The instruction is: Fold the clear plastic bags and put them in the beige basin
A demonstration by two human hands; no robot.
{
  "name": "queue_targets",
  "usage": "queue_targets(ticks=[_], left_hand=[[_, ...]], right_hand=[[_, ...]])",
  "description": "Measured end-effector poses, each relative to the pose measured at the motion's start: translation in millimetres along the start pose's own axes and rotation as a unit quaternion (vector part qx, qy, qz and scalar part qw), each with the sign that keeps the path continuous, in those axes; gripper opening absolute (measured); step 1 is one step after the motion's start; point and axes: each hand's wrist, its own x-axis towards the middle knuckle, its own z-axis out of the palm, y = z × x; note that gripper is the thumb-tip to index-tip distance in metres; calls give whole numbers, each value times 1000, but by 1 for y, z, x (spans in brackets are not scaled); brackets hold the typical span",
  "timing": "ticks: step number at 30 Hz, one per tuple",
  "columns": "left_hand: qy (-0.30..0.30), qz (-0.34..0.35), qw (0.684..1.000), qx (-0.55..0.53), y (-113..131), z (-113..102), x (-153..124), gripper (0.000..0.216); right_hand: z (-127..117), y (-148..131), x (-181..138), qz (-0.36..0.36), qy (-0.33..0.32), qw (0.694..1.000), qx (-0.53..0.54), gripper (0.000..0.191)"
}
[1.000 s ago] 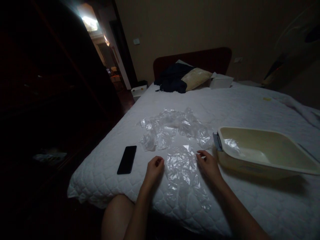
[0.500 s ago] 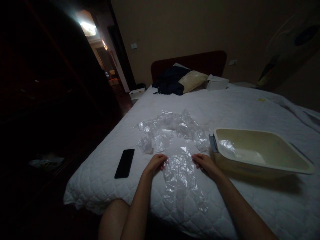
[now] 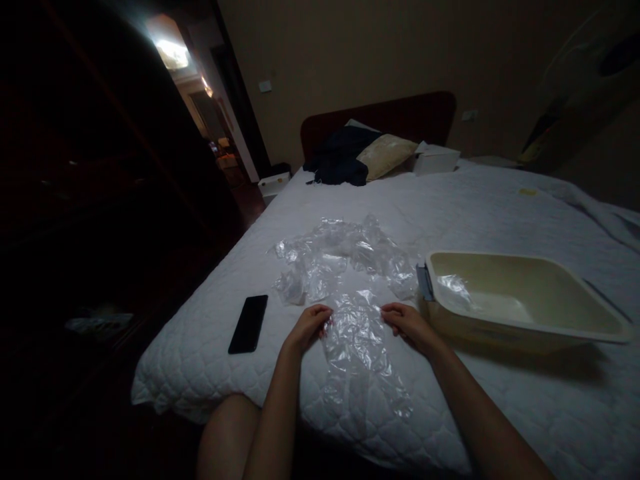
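A crumpled clear plastic bag [image 3: 361, 347] lies flat on the white quilted bed [image 3: 470, 200] right in front of me. My left hand [image 3: 310, 325] pinches its upper left edge with curled fingers. My right hand [image 3: 406, 321] pinches its upper right edge. Just beyond my hands lies a heap of more clear plastic bags [image 3: 340, 257].
A cream plastic basin [image 3: 520, 327] with a clear bag inside stands on the bed at the right. A black phone [image 3: 249, 323] lies to the left of my hand. Dark clothes [image 3: 337, 157], a pillow [image 3: 385, 153] and a white box [image 3: 435, 160] sit by the headboard.
Both hands moved forward along the bag's sides and closed on its upper edge. The bag now lies a little narrower between them.
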Motion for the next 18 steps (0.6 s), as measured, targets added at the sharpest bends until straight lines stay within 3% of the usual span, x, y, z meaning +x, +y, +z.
queue_targets(ticks=[18], left_hand=[[17, 6, 999, -36, -2, 0, -6, 29]], right_hand=[[1, 4, -4, -39, 31, 999, 5, 25]])
